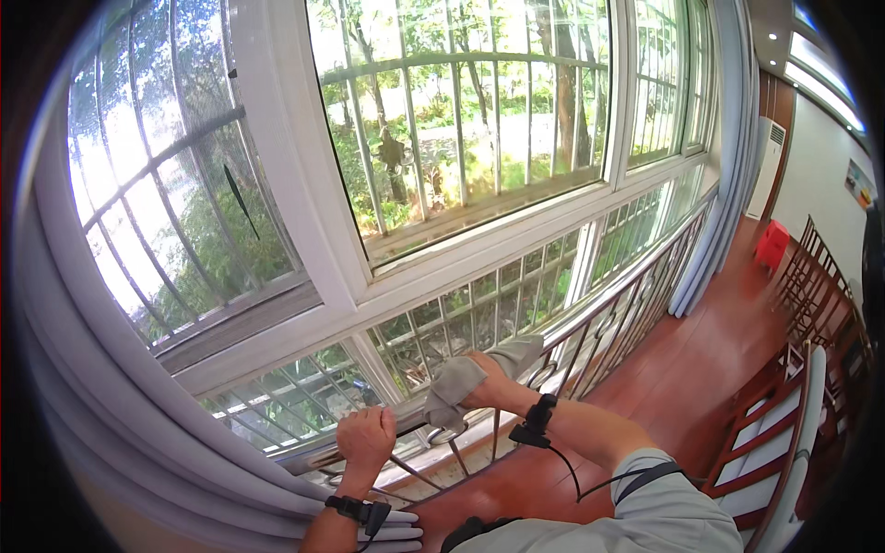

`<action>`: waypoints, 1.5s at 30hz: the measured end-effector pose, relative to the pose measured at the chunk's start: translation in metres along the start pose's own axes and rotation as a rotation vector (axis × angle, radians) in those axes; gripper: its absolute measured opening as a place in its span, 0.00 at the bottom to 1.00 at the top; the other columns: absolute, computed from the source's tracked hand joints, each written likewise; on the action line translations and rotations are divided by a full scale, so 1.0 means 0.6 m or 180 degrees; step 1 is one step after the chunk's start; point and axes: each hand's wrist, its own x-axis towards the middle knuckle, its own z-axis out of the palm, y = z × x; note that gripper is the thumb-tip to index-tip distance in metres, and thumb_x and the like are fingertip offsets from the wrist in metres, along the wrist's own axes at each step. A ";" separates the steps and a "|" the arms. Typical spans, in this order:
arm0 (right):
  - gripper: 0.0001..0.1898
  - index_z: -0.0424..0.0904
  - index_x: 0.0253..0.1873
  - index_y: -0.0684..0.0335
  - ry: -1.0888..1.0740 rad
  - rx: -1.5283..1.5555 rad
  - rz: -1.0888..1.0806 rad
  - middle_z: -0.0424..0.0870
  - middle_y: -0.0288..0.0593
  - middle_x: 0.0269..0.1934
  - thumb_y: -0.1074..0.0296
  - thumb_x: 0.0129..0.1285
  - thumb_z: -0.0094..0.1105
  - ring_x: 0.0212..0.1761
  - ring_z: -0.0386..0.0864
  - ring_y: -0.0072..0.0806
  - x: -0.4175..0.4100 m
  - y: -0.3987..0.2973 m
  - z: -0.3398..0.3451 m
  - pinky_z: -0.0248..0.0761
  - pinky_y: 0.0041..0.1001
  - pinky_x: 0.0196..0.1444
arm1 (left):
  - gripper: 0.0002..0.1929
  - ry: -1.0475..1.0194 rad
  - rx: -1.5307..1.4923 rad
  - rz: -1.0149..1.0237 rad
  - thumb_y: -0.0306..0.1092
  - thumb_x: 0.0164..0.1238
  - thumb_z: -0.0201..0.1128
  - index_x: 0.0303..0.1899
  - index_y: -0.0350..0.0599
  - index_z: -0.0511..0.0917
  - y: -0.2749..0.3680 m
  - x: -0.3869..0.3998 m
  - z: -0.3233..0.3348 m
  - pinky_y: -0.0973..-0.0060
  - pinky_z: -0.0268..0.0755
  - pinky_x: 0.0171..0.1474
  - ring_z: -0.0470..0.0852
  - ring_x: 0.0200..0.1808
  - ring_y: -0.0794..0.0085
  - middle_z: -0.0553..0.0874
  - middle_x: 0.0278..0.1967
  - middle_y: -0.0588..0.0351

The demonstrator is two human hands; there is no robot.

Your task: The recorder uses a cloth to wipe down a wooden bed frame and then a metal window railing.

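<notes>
A grey cloth (449,387) is draped over the metal handrail (594,304) in front of the window. My right hand (487,380) holds the cloth against the rail, with part of it spread out past the knuckles. To the left, my left hand (366,435) is curled on or just above the same rail, near the curtain; the fingertips are hidden, so its grip cannot be made out. Each wrist wears a black strap with a small device and a cable.
Grey curtains (159,415) hang at the left, others (733,159) at the far right. Behind the railing stands a white-framed window (339,269) with bars outside. Wooden chairs (767,442) line the right side, and a red stool (771,245) stands farther off on the reddish floor.
</notes>
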 end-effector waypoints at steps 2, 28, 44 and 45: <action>0.05 0.82 0.39 0.48 0.0013 0.0340 0.0167 0.84 0.37 0.33 0.60 0.60 0.62 0.33 0.85 0.38 -0.007 0.003 0.006 0.75 0.39 0.34 | 0.13 -0.0026 0.0040 0.0058 0.43 0.72 0.62 0.30 0.47 0.82 0.000 0.001 0.000 0.53 0.74 0.36 0.85 0.30 0.50 0.86 0.26 0.49; 0.27 0.86 0.56 0.51 -0.0003 0.0230 0.0991 0.86 0.44 0.54 0.49 0.50 0.75 0.57 0.82 0.44 -0.143 0.114 -0.157 0.69 0.42 0.64 | 0.12 -0.0506 -0.0706 0.0056 0.43 0.70 0.67 0.35 0.44 0.81 0.011 0.018 -0.005 0.50 0.73 0.41 0.84 0.36 0.46 0.85 0.30 0.48; 0.23 0.87 0.51 0.50 0.0197 0.0322 0.0955 0.88 0.43 0.50 0.50 0.51 0.77 0.52 0.85 0.44 -0.342 0.402 -0.258 0.75 0.43 0.57 | 0.30 -0.0902 -0.0312 0.0291 0.53 0.62 0.75 0.57 0.39 0.80 0.360 0.179 0.148 0.53 0.75 0.51 0.85 0.49 0.47 0.87 0.48 0.44; 0.23 0.87 0.51 0.49 0.0079 0.0282 0.1043 0.88 0.42 0.49 0.50 0.51 0.77 0.52 0.85 0.44 -0.350 0.413 -0.269 0.74 0.43 0.57 | 0.31 -0.0839 -0.0292 0.0228 0.55 0.60 0.75 0.56 0.40 0.81 0.357 0.173 0.157 0.54 0.75 0.52 0.85 0.49 0.49 0.88 0.48 0.46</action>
